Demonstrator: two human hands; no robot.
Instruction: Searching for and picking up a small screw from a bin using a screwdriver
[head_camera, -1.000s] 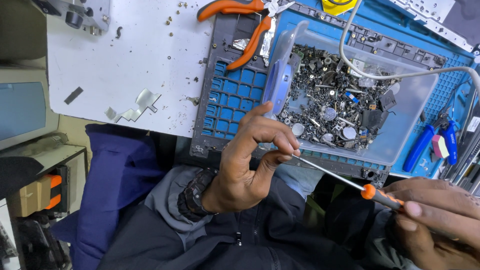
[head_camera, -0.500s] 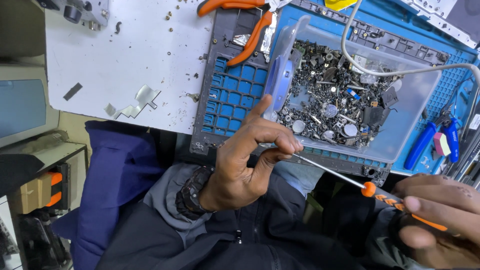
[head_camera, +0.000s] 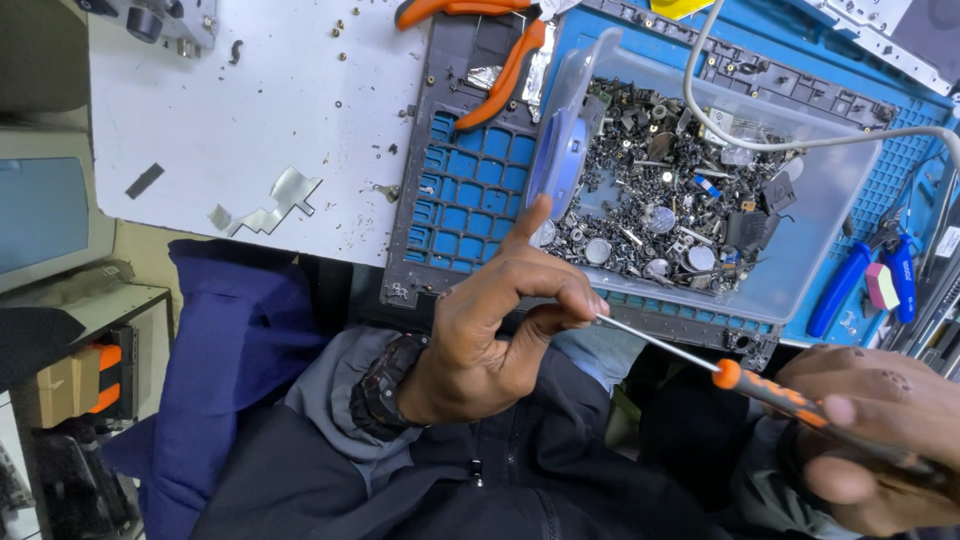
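Observation:
My left hand (head_camera: 500, 330) is pinched, thumb and fingers closed around the tip of a thin screwdriver's metal shaft (head_camera: 655, 343); whatever small part sits at the tip is hidden by the fingers. My right hand (head_camera: 870, 440) grips the screwdriver's orange and black handle (head_camera: 775, 393) at the lower right. Both hands hover over my lap, just below the table's front edge. A dark wristwatch (head_camera: 385, 395) sits on my left wrist.
A clear plastic tub (head_camera: 800, 270) of several screws and small metal parts stands on a blue mat (head_camera: 890, 170). A grey keyboard frame (head_camera: 440, 170) lies beside it. Orange-handled pliers (head_camera: 500, 70), blue-handled pliers (head_camera: 850, 280), a white cable (head_camera: 760, 145) and metal scraps (head_camera: 280, 200) lie on the white tabletop.
The view has shifted slightly. My left hand stays pinched on the shaft tip; my right hand has moved a little on the handle.

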